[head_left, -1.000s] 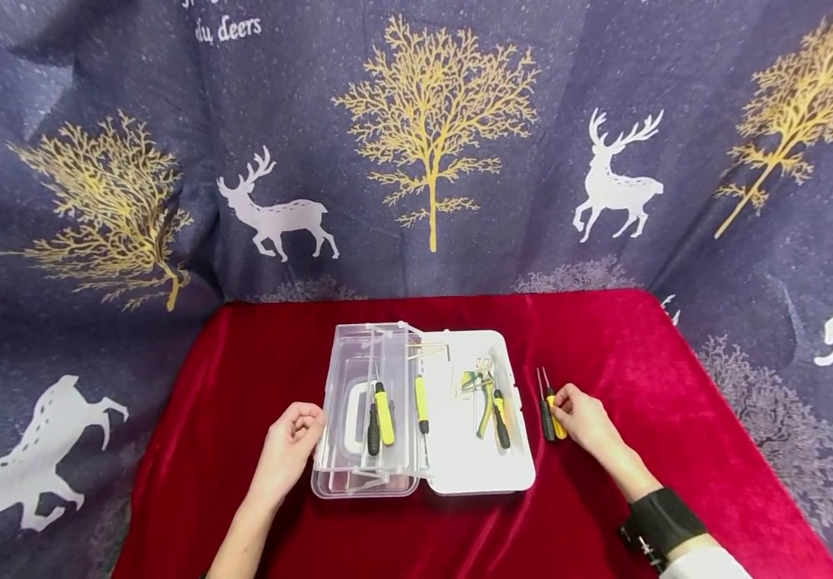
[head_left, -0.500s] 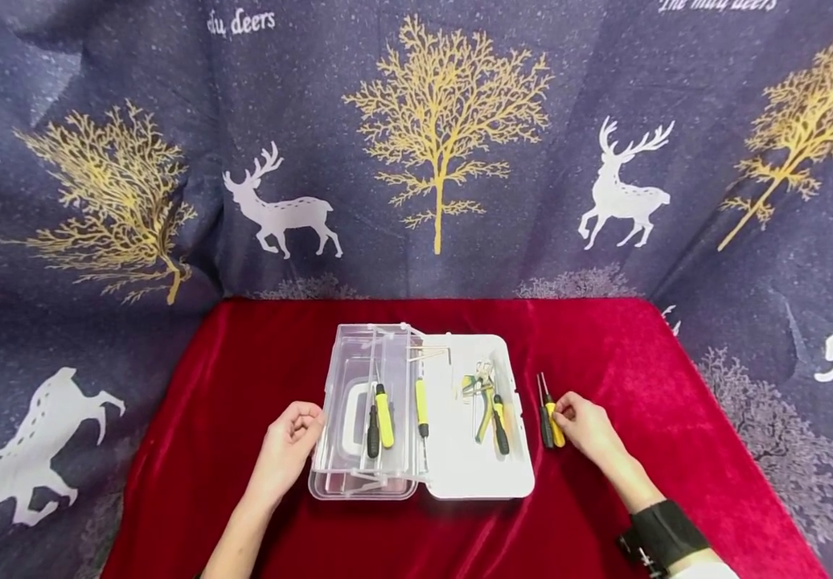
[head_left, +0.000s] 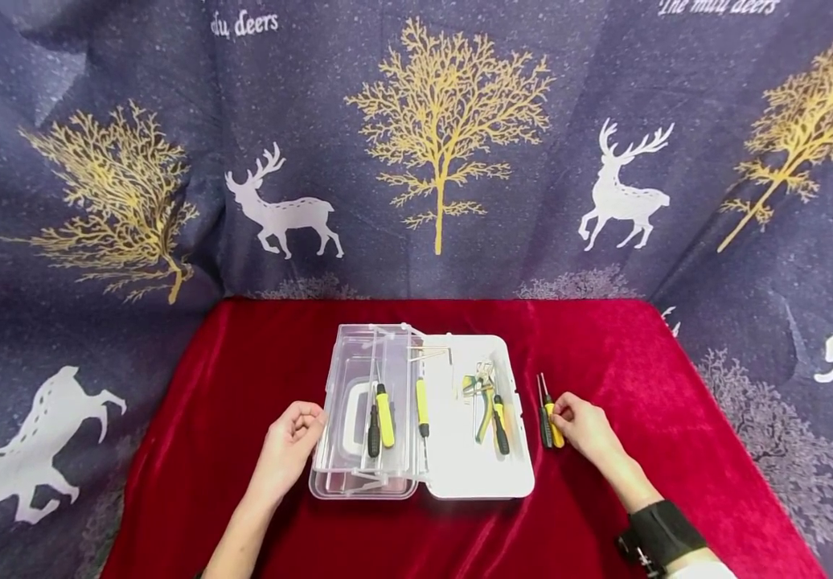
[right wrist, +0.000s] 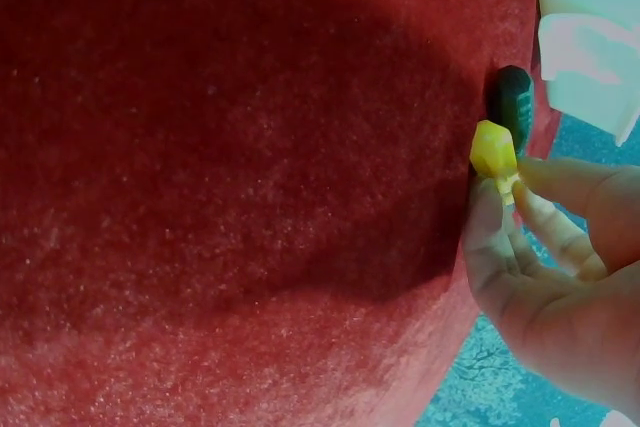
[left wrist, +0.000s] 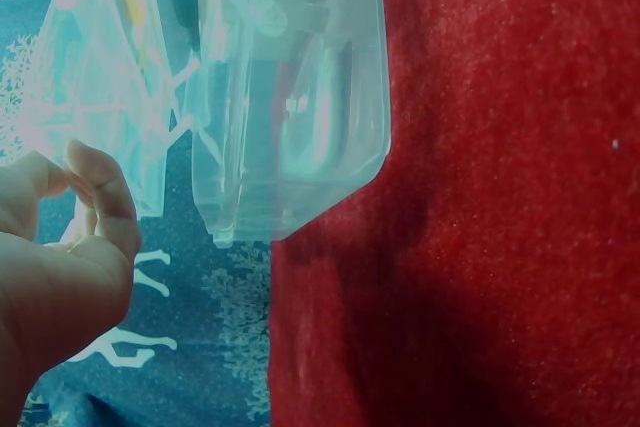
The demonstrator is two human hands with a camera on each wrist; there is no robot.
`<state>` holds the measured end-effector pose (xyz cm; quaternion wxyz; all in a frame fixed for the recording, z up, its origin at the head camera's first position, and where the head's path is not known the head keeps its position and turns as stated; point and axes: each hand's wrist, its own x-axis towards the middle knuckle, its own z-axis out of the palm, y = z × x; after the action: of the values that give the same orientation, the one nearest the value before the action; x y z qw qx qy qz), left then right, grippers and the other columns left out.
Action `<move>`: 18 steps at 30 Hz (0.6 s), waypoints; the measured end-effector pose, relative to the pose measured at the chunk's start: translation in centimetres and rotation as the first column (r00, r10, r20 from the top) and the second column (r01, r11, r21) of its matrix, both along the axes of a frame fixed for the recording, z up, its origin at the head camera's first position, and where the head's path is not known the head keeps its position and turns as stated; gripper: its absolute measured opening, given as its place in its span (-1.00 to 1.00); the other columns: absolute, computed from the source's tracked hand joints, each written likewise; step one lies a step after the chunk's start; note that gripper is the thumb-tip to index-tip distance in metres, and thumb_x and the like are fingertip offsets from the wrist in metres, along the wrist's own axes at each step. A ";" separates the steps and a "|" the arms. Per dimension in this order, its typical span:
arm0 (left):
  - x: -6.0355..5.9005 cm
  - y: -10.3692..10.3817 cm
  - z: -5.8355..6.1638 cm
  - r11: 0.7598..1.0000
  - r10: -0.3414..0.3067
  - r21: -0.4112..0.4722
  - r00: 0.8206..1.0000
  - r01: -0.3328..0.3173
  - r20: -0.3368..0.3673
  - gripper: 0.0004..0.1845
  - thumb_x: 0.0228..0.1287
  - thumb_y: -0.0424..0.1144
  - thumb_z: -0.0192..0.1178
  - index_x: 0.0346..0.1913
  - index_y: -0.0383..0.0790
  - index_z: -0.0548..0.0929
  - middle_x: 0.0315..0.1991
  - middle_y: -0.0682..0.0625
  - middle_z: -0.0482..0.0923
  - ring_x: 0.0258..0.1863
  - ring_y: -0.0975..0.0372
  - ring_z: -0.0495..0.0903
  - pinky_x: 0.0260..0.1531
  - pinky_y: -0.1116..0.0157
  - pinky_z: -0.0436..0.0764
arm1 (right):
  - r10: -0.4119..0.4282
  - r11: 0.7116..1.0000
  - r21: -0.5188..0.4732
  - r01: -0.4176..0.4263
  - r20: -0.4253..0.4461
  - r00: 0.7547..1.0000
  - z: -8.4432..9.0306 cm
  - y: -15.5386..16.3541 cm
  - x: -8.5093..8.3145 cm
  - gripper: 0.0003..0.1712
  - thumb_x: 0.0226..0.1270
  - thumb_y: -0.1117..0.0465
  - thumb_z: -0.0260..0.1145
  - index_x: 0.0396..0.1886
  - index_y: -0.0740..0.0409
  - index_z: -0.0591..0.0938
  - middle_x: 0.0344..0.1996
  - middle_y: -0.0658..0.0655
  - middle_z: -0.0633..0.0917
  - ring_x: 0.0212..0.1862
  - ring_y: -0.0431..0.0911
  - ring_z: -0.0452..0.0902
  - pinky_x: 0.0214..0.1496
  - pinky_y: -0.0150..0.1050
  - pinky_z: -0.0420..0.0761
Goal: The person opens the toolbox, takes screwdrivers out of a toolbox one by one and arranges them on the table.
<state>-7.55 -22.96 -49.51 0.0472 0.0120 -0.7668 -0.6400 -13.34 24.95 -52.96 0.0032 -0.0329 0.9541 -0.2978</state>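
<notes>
My left hand point(head_left: 289, 442) is at the clear lid's left side, fingers curled in, thumb close to them; can't tell if it grips the edge or only sits against it. Forearm comes in from the near side.

Clear plastic lid point(head_left: 364, 492) lies folded out left of the white base, clear tray sections over it on white links. Through the plastic: a black-handled tool point(head_left: 374, 434) and a yellow-handled tool point(head_left: 385, 418) side by side — can't tell which layer. Next strip right has a slim yellow driver point(head_left: 421, 398), shaft toward me; thin hex keys point(head_left: 431, 348) at the far end.

White base point(head_left: 453, 462): pliers point(head_left: 486, 418) and a yellow-and-black screwdriver point(head_left: 501, 430), both toward the right wall.

Just right of that wall, past a narrow strip of red cloth point(head_left: 626, 346), a black-handled screwdriver point(head_left: 546, 426) lies beside a yellow-handled screwdriver point(head_left: 553, 430), shafts pointing away from me. My right hand point(head_left: 584, 424) has the yellow one's handle pinched between thumb and fingers, butt end exposed. Black band point(head_left: 665, 535) on that wrist. Cloth runs on right of my hand to the patterned curtain point(head_left: 785, 322).
</notes>
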 end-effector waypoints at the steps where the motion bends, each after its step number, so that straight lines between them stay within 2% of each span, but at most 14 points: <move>1: 0.0 0.0 0.0 1.000 -0.001 0.000 1.000 0.001 -0.001 -0.94 0.47 -0.46 0.21 -0.14 -0.44 0.58 -0.46 0.00 0.51 -0.57 0.36 0.43 -0.53 0.46 0.44 | -0.002 1.000 0.004 0.002 -0.001 1.000 0.0 0.0 -0.1 -0.88 0.25 0.39 0.38 -0.39 0.18 0.59 -0.55 0.05 0.68 -0.48 -0.14 0.50 -0.40 -0.25 0.49; 9: 0.0 0.0 -0.1 1.000 -0.006 -0.010 1.000 0.006 -0.003 -0.93 0.47 -0.44 0.22 -0.13 -0.42 0.58 -0.46 0.01 0.52 -0.58 0.35 0.45 -0.52 0.43 0.48 | 0.011 0.999 0.051 -0.011 0.007 1.000 0.4 -0.2 -0.2 -0.92 0.26 0.38 0.38 -0.41 0.21 0.64 -0.56 0.03 0.64 -0.47 -0.12 0.48 -0.36 -0.19 0.50; 14: 0.0 0.1 0.0 1.000 0.004 -0.012 1.000 -0.003 0.010 -0.95 0.46 -0.47 0.21 -0.15 -0.44 0.57 -0.46 0.01 0.51 -0.58 0.35 0.46 -0.53 0.43 0.48 | 0.058 0.992 0.115 -0.051 -0.053 0.997 1.5 -1.0 -0.3 -0.93 0.26 0.38 0.37 -0.43 0.21 0.68 -0.56 0.06 0.63 -0.47 -0.06 0.47 -0.36 -0.10 0.53; 18: -0.1 0.2 0.1 1.000 0.008 -0.023 1.000 -0.008 0.012 -0.95 0.45 -0.46 0.22 -0.16 -0.43 0.58 -0.45 0.00 0.52 -0.57 0.36 0.46 -0.51 0.45 0.46 | 0.051 0.994 0.103 -0.042 -0.088 0.995 2.5 -2.1 -0.5 -0.96 0.30 0.36 0.37 -0.36 0.25 0.70 -0.47 0.14 0.70 -0.43 -0.03 0.53 -0.32 -0.04 0.60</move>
<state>-7.64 -22.78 -49.36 0.0454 0.0184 -0.7743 -0.6309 -13.81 22.86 -50.47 -0.0313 -0.0682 0.9661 -0.2470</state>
